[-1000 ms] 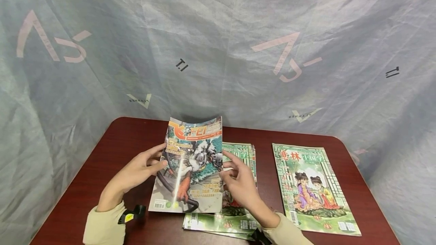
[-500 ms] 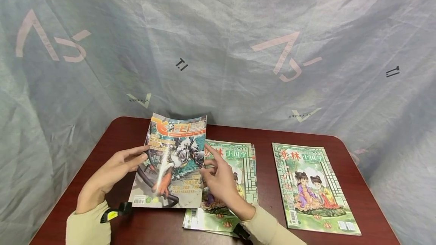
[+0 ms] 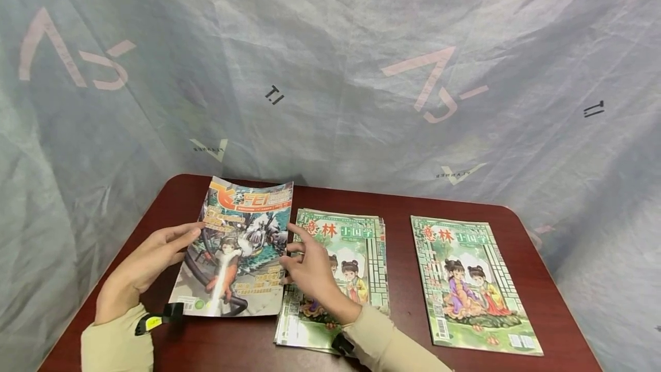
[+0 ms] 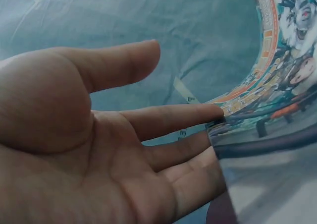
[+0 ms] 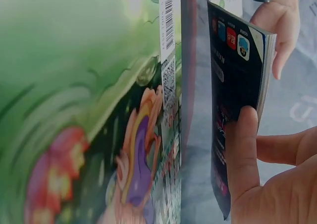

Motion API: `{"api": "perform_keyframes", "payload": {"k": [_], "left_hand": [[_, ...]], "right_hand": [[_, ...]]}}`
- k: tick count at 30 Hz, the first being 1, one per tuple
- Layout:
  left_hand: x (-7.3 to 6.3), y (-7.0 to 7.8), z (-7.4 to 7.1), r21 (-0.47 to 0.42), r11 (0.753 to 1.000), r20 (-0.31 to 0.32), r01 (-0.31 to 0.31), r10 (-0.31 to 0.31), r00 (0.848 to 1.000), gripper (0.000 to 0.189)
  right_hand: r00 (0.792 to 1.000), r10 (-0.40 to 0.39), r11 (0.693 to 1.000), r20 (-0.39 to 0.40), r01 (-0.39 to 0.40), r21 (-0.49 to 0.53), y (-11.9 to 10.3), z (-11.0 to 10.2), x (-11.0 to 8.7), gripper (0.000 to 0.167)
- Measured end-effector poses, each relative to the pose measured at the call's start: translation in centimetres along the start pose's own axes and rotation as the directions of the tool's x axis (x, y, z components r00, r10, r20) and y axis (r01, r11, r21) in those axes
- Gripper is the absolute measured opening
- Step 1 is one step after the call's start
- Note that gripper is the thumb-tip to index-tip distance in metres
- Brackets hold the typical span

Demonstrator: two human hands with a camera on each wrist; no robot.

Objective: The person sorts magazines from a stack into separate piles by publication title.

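A comic magazine (image 3: 248, 268) with an orange title and grey-teal artwork hangs above the table's left part, its upper edge bowed. My right hand (image 3: 312, 266) pinches its right edge, thumb on the front cover. In the right wrist view, a finger (image 5: 242, 154) lies against the dark back cover (image 5: 233, 80). At the left edge, my left hand (image 3: 150, 251) has straight fingers touching the magazine, and its thumb (image 4: 124, 63) stands apart from it. Beneath and beside my right hand lies a stack of magazines (image 3: 335, 240) with a green cover on top.
Another green-covered magazine (image 3: 472, 297) lies alone on the right side of the dark red table (image 3: 403, 280). A grey printed cloth (image 3: 330, 73) hangs behind and around the table. My right forearm crosses the stack's lower part.
Both hands have moved left with the comic magazine, from over the stack's left part to beside it. More of the top green cover shows. The lone right magazine stays put.
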State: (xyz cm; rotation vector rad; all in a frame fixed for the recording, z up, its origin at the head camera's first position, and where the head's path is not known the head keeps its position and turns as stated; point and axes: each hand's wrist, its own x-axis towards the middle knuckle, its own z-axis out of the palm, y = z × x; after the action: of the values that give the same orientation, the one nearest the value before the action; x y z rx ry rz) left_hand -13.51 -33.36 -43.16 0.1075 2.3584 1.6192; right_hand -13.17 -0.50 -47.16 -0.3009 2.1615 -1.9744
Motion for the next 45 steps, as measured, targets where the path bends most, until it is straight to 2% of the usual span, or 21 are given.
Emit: {"api": "perform_keyframes", "payload": {"k": [3, 8, 19, 26, 33, 37, 45], "left_hand": [[0.0, -0.3, -0.5, 0.031, 0.999, -0.018, 0.042, -0.041, 0.999, 0.062], [0.3, -0.5, -0.7, 0.024, 0.993, -0.015, 0.116, -0.116, 0.993, 0.066], [0.8, -1.0, -0.8, 0.028, 0.984, 0.017, 0.174, -0.174, 0.985, 0.07], [1.0, -1.1, -0.6, 0.05, 0.984, 0.016, 0.174, -0.175, 0.985, 0.071], [1.1, -1.5, -0.3, 0.116, 0.981, -0.063, 0.153, -0.147, 0.987, 0.073], [1.1, -1.8, -0.4, 0.127, 0.98, -0.085, 0.153, -0.143, 0.986, 0.074], [1.1, -2.0, -0.5, 0.117, 0.981, -0.078, 0.158, -0.149, 0.986, 0.073]], "right_hand": [[1.0, 0.019, 1.0, 0.008, -0.019, 0.006, 0.0, 0.6, 0.3, 0.076], [0.998, 0.064, 0.998, 0.026, -0.064, 0.004, 0.4, 1.5, 0.7, 0.077], [0.987, 0.149, 0.988, 0.056, -0.147, -0.041, 1.1, 1.8, 1.5, 0.082], [0.982, 0.183, 0.983, 0.055, -0.182, -0.036, 1.1, 1.9, 1.6, 0.081], [0.978, 0.189, 0.982, 0.089, -0.188, -0.014, 1.3, 2.1, 1.5, 0.08], [0.977, 0.194, 0.981, 0.093, -0.193, -0.019, 1.3, 2.0, 1.4, 0.077], [0.973, 0.201, 0.979, 0.114, -0.195, -0.065, 1.1, 1.9, 0.8, 0.07]]}}
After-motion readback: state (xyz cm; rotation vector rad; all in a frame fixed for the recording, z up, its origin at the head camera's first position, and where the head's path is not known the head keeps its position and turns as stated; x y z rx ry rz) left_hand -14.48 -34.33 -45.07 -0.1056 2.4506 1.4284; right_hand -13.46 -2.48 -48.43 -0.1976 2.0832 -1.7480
